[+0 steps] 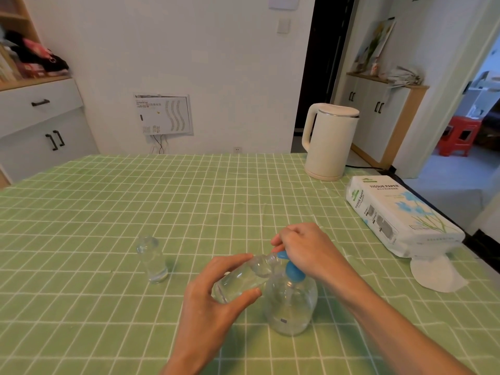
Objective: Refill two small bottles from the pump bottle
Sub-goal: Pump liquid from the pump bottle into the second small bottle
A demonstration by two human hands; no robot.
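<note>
Plainly mid-fill: the left hand (213,290) curls fingers and thumb round a small bottle (243,278), tilted so its mouth meets the spout of the pump bottle (292,307) near the table's (81,334) near edge. The right hand (305,247) clenches over the blue pump head (293,270). A second small bottle (153,259) waits upright, apart (fill level unclear). Green checked cloth (108,198); kettle (327,142) at the far right corner, tissue pack (400,215) along the right edge.

Kettle (328,143), tissue pack (400,213), checked tablecloth (108,207)
</note>
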